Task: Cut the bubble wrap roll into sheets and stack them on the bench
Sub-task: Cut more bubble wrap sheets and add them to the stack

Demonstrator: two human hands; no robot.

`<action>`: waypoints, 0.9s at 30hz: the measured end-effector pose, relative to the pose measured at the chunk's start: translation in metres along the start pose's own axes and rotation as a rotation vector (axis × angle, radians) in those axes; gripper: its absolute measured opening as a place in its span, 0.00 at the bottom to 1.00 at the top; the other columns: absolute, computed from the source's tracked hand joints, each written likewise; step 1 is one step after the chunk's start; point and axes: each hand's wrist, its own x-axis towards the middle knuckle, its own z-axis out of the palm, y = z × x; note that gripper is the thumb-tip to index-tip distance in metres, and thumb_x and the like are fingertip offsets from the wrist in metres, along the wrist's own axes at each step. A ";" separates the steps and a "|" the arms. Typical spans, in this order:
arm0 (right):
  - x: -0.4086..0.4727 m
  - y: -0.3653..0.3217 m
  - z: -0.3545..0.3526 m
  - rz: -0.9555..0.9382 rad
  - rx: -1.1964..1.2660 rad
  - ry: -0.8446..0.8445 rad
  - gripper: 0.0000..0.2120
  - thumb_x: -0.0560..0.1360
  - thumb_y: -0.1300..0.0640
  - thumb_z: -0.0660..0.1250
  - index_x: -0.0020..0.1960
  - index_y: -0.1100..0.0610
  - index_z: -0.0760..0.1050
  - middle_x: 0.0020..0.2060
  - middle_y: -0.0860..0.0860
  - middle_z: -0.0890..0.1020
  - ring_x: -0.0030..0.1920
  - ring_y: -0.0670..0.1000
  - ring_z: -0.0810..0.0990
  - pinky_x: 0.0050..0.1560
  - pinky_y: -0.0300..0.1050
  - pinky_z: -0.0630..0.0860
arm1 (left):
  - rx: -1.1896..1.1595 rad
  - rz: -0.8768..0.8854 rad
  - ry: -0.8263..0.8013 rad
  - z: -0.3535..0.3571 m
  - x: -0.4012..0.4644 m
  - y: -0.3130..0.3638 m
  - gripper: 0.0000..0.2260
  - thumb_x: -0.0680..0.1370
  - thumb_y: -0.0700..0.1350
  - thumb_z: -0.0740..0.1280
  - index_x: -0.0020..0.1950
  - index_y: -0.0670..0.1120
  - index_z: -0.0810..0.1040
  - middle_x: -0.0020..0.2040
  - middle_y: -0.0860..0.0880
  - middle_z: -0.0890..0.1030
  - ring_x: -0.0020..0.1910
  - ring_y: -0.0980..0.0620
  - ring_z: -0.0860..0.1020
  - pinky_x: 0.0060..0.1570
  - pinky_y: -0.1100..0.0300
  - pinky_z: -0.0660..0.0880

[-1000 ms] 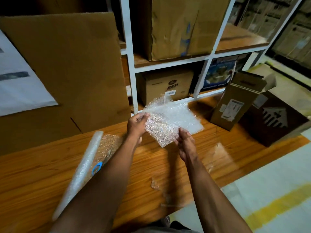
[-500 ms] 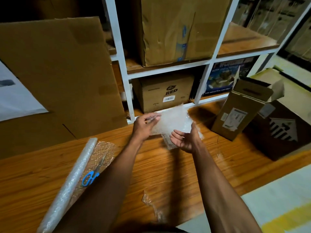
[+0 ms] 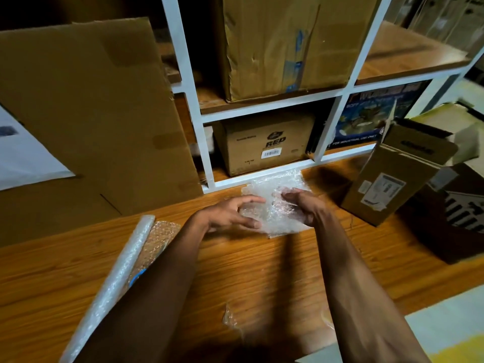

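A small stack of clear bubble wrap sheets (image 3: 277, 184) lies on the wooden bench (image 3: 262, 271), close to the white shelf frame. My left hand (image 3: 225, 213) curls its thumb and fingers round the stack's left edge. My right hand (image 3: 306, 208) rests on the right part of the sheets with loosely curved fingers. The bubble wrap roll (image 3: 115, 279) lies at the left of the bench, partly unrolled. My left forearm hides most of the scissors, leaving only a bit of their blue handle (image 3: 136, 279) visible on the unrolled part.
A white shelf unit (image 3: 207, 153) with cardboard boxes stands behind the bench. A large cardboard sheet (image 3: 91, 113) leans at the left. An open cardboard box (image 3: 387, 179) and a dark box (image 3: 458, 218) sit at the right. A bubble wrap scrap (image 3: 230, 318) lies near the front edge.
The sheets were held up in the air between both hands. They have come down onto the bench by the shelf, with both hands still on them.
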 end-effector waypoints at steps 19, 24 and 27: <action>0.031 -0.011 -0.039 -0.097 -0.144 0.132 0.13 0.80 0.59 0.72 0.64 0.57 0.78 0.55 0.55 0.87 0.44 0.53 0.84 0.47 0.50 0.82 | -0.579 -0.228 0.642 0.023 0.093 -0.029 0.27 0.75 0.38 0.77 0.71 0.47 0.73 0.62 0.46 0.82 0.57 0.46 0.83 0.57 0.43 0.81; 0.061 -0.015 -0.057 -0.190 -0.270 0.363 0.16 0.76 0.65 0.76 0.62 0.56 0.78 0.51 0.58 0.86 0.41 0.54 0.88 0.37 0.46 0.83 | -0.467 -0.231 0.736 0.026 0.130 -0.035 0.27 0.75 0.39 0.77 0.71 0.49 0.72 0.58 0.47 0.82 0.54 0.48 0.83 0.54 0.49 0.82; 0.079 -0.011 -0.060 -0.335 -0.457 0.503 0.16 0.76 0.63 0.76 0.62 0.54 0.78 0.50 0.55 0.85 0.38 0.50 0.86 0.33 0.44 0.82 | -0.304 -0.239 0.763 0.027 0.146 -0.040 0.29 0.74 0.42 0.79 0.71 0.53 0.71 0.54 0.49 0.82 0.52 0.49 0.82 0.51 0.49 0.83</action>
